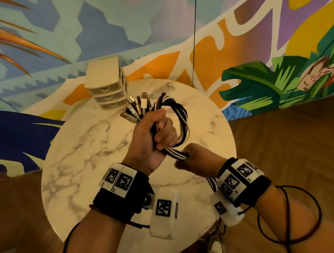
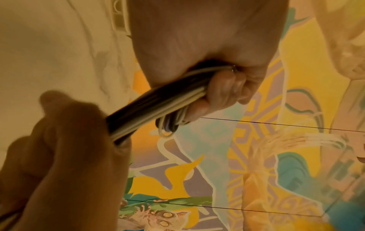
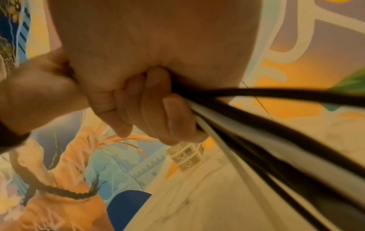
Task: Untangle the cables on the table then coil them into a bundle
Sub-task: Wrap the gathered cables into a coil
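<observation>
Painted murals of leaves, clouds and orange shapes fill the wall behind the round marble table (image 1: 79, 155), which stands on a wood floor. From my seat at the feed, I see the left hand (image 1: 152, 136) raised above the tabletop, fingers curled tight round a bundle of black, white and purple cables (image 1: 178, 115); the loops arc out to its right and the plugs (image 1: 137, 106) fan upward past the thumb. Just below it, the right hand (image 1: 195, 158) is closed on the loose run of the same cables, which passes between the two fists and trails down past the right wrist off the table edge. At the far rim of the table sits a small cream drawer unit (image 1: 107, 85) with three drawers. Both wrists carry black bands with white blocks printed in square black-and-white marker codes; I can read no lettering or brand on them or on the cables.
</observation>
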